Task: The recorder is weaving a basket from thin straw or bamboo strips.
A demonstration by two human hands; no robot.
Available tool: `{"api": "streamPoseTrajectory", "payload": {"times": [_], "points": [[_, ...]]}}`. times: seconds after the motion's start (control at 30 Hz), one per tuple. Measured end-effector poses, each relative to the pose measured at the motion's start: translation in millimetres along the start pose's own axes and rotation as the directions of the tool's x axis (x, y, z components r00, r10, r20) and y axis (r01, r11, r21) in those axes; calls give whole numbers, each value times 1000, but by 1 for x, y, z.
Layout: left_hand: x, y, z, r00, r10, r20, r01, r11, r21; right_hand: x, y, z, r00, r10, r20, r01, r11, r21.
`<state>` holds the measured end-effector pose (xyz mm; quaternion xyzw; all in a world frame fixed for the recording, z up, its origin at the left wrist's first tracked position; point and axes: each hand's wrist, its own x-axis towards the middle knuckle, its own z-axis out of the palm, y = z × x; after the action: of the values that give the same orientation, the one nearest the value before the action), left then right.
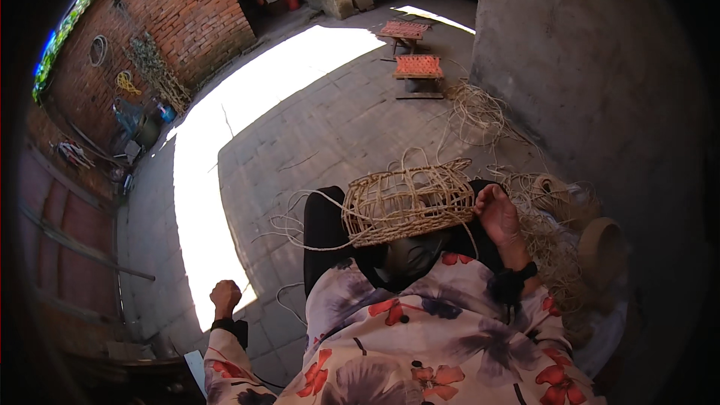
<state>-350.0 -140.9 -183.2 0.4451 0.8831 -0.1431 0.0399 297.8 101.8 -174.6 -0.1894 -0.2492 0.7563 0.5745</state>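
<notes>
A half-woven basket (409, 206) of twisted tan cord lies on its side across my lap, with loose cord ends looping off its rim and left end. At its right end is my right hand (499, 216), palm turned toward the weave, fingers loosely bent and apart; no cord shows in it. Away to the left, beside my body, my left hand (225, 298) is closed into a fist. Whatever it may hold is hidden. A thin cord (289, 304) curves down beside my left leg.
Heaps of loose cord (480, 116) lie by the grey wall (592, 67), with tan rolls (602, 253) at my right. Two low stools with red woven seats (418, 67) stand ahead. A brick wall (169, 22) rises at the far left, and bright sunlight crosses the paving.
</notes>
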Motion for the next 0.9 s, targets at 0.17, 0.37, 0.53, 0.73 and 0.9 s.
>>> {"api": "streamPoseTrajectory", "payload": {"times": [0.17, 0.37, 0.53, 0.73, 0.9], "points": [[-35, 164, -112, 848, 222, -482, -506, 610, -610, 0, -3, -11, 1000, 6, -14, -7, 1000, -14], [-89, 274, -147, 663, 630, -403, -652, 221, -726, 0, 4, -13, 1000, 19, -8, -18, 1000, 18], [-60, 210, -133, 716, 562, -414, -654, 335, -678, -6, -1, -7, 998, -13, -55, 12, 1000, -18], [14, -3, -29, 994, 94, -57, -94, 996, 0, 5, 2, -2, 1000, -3, -7, 3, 999, -38], [-25, 140, -113, 853, 257, -454, -481, 725, -493, -1, -3, -6, 996, -7, -87, 0, 997, -76]]}}
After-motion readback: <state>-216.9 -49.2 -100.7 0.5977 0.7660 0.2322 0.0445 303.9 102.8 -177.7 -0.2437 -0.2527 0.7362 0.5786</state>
